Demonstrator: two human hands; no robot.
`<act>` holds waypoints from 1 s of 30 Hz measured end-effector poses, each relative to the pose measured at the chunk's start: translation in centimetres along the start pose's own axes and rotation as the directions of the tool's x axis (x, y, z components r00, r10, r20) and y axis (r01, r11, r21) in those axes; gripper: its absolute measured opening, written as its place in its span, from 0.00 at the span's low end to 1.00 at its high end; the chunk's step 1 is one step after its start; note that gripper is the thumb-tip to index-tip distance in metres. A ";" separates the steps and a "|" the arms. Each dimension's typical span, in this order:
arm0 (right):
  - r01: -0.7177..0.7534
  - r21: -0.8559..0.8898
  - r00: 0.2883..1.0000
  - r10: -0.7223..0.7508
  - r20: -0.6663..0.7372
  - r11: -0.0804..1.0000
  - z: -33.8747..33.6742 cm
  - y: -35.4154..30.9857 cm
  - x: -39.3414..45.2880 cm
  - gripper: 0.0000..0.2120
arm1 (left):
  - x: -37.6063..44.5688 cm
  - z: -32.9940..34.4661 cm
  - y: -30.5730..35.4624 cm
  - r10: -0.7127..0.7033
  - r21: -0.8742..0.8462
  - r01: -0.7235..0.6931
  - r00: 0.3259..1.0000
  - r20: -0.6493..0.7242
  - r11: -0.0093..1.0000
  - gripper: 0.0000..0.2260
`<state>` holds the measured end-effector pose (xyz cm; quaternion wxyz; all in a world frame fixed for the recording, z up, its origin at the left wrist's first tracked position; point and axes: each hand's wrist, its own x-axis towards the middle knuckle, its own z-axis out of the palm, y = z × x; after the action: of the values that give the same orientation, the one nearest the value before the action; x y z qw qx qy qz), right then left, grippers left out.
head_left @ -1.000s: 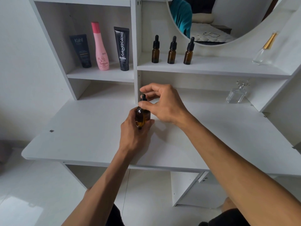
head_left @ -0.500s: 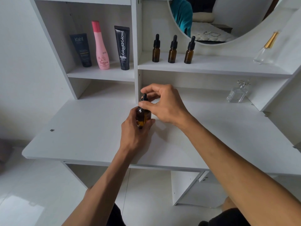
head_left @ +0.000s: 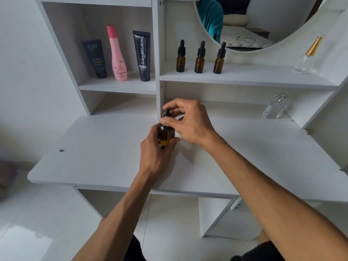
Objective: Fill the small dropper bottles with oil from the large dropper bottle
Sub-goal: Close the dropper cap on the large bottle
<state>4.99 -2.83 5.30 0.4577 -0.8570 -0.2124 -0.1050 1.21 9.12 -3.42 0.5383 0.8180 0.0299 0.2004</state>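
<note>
The large amber dropper bottle [head_left: 165,135] stands on the white desk top [head_left: 98,153], with oil in its lower part. My left hand [head_left: 156,149] wraps its body from the near side. My right hand [head_left: 188,123] pinches the black dropper cap [head_left: 166,113] at the collar with thumb and fingers. Three small amber dropper bottles [head_left: 181,56] [head_left: 200,57] [head_left: 219,58] with black caps stand in a row on the shelf above, untouched.
A dark tube [head_left: 95,58], a pink bottle [head_left: 116,53] and a black tube [head_left: 142,55] stand in the left cubby. A clear glass perfume bottle [head_left: 275,108] sits at the desk's back right, another with a gold cap [head_left: 308,55] on the shelf. A round mirror [head_left: 254,21] hangs above.
Both hands stay on the large bottle; my right fingers have shifted slightly around the cap. The bottle has not moved on the desk.
</note>
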 end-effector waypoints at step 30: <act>-0.302 -0.697 0.866 0.492 0.084 0.650 -2.4 11.1 -4.0 0.30 | -0.2 -0.2 0.3 -0.017 -0.016 0.016 0.999 -0.031 1.000 0.22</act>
<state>6.58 -11.32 -3.04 0.1016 -0.9934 -0.0256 0.0464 0.92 9.12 -3.12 0.5458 0.8103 0.0433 0.2088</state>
